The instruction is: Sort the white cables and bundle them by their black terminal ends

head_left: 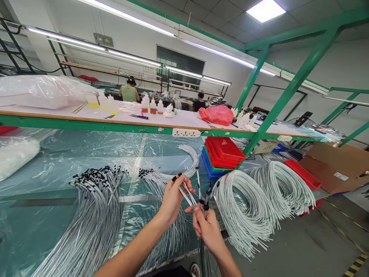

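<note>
Both of my hands are at the front of the bench, closed on thin white cables. My left hand (173, 196) pinches a few white cables (188, 196) that run down to my other hand; small black ends show at its fingertips. Lower and to the right, my right hand (206, 227) grips a bundle of cables with black connectors (204, 204) above its thumb, the rest trailing down. A smaller pile of cables (170, 215) lies behind my left arm. Farther left is a large fanned bundle (95, 215) with black connectors at its top.
Coiled white cables (245, 207) lie to the right, beside stacked red, green and blue trays (223, 154). A steel ruler (135, 199) rests on the plastic-covered bench. Bottles (145, 104) and a red bag (216, 114) sit on the shelf. Two people work beyond; a cardboard box (337, 165) stands right.
</note>
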`<state>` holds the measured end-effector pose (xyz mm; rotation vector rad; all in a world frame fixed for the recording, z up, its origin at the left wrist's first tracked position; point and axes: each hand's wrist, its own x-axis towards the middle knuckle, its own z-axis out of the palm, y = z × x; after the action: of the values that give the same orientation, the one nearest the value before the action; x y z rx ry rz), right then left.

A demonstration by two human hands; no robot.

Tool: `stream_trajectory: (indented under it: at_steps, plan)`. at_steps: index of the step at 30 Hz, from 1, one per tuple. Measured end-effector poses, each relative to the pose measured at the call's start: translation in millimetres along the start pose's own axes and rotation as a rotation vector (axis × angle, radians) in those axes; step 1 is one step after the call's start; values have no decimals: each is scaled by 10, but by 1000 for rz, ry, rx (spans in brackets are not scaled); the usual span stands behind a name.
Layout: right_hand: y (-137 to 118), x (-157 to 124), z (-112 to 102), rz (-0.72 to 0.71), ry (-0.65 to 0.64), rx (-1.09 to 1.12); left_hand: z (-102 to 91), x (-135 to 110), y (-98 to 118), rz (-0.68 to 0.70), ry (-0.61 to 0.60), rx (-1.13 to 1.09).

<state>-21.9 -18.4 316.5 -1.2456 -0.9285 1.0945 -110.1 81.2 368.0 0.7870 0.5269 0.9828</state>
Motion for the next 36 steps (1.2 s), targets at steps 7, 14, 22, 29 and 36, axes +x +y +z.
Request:
stream_trajectory:
  at_steps: [7, 14, 22, 29, 36]
  plan:
    - [-50, 10, 34, 9, 3, -28, 80, -111, -84, -157, -80, 18]
    - [-80, 5, 17, -18, -29, -110, 7, -93, -128, -177, -217, 261]
    - [-45, 37, 28, 9, -27, -35, -50, -35, -201, 70, -240, 471]
    - [-29, 69, 43, 54, -3, -15, -19, -23, -151, 252, -176, 609]
    - [-40, 83, 33, 58, 2, -35, 40, 12, -151, 267, -135, 465]
